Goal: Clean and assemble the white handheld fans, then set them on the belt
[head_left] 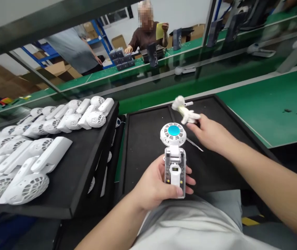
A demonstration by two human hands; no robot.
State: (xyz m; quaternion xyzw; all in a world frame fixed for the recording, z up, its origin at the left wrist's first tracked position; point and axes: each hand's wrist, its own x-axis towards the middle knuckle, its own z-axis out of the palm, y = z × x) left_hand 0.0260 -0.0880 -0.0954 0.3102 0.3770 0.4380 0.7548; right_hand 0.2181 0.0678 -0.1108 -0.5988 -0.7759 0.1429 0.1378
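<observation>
My left hand point(159, 184) is wrapped round the clear and white body of a small handheld fan point(174, 170). The fan's round head points away from me and has a bright blue disc at its centre. The thumb presses on the lower end of the body. Just beyond the fan, to its right, my right hand point(206, 133) pinches a crumpled white cloth point(186, 111), slightly blurred. The cloth is apart from the fan head. Between the hands, a thin white strip point(194, 144) lies on the black tray point(143, 152).
On the left, a black tray point(67, 173) bears rows of white fans point(28, 185), with more trays below. A conveyor behind carries a white fan point(185, 70) and dark boxes point(152, 55). Across it, a person point(148, 34) holds yellow paper; another person point(72, 48) stands left.
</observation>
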